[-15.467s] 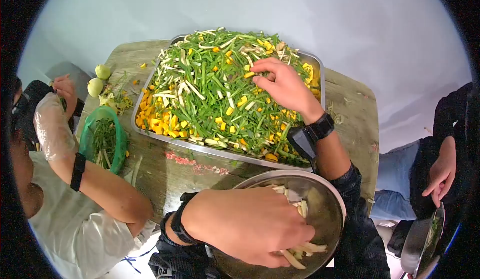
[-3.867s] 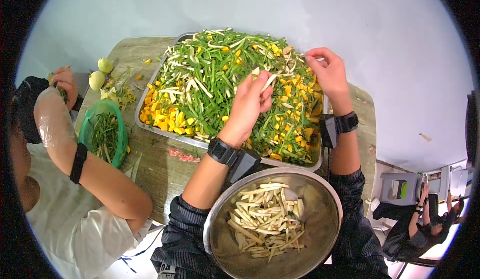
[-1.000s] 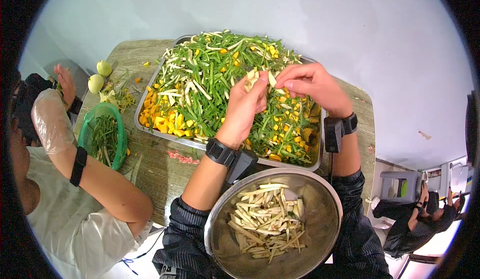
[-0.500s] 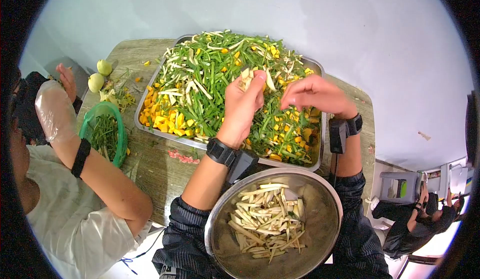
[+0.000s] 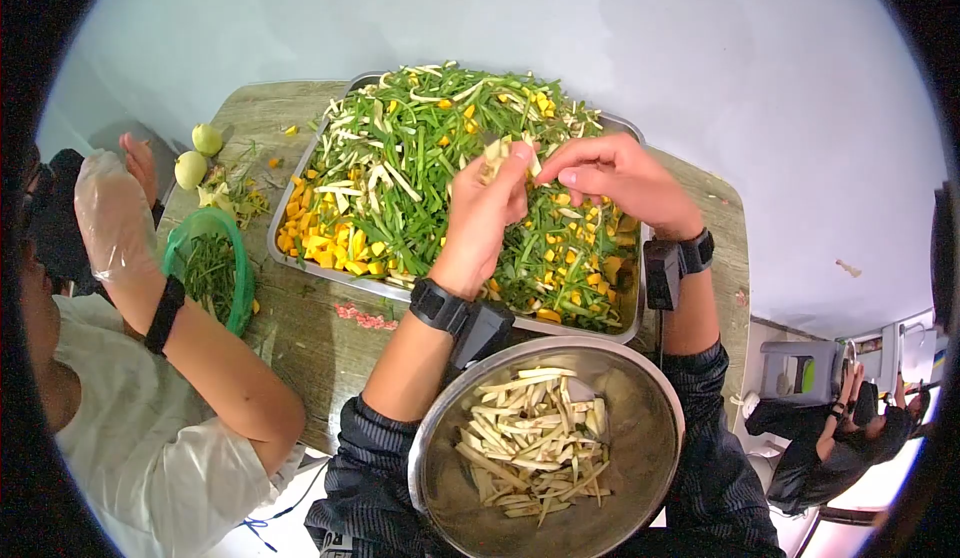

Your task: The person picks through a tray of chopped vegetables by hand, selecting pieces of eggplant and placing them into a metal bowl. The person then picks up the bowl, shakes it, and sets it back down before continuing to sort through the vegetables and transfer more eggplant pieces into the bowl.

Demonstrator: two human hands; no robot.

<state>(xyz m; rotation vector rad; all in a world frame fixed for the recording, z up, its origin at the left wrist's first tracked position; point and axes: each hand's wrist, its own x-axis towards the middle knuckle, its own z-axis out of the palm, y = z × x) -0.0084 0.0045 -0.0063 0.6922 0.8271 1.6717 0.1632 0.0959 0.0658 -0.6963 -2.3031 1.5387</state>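
My left hand (image 5: 483, 220) is closed around a few pale cut vegetable strips (image 5: 495, 157), probably eggplant, above a large metal tray (image 5: 352, 280). Facing it from the right, my right hand (image 5: 622, 180) has bent fingers close to the strips; the thumb and forefinger look apart, with nothing visible between them. The tray is heaped with chopped green stalks (image 5: 440, 123), pale strips and yellow-orange chunks (image 5: 340, 250). Below my wrists, a round steel bowl (image 5: 640, 458) sits close to my body, with a pile of similar pale strips (image 5: 535, 438) inside.
Left of the tray stands a green plastic basket (image 5: 243, 293) of green stalks. Behind it are two round pale-green vegetables (image 5: 190, 169) and scraps on the wooden table (image 5: 300, 328). A co-worker's gloved hand (image 5: 110, 223) is raised at left. Other people (image 5: 830, 448) are far right.
My right hand has moved up and left, closer to the strips in my left hand. My left hand stays nearly still. The co-worker's gloved hand has shifted slightly.
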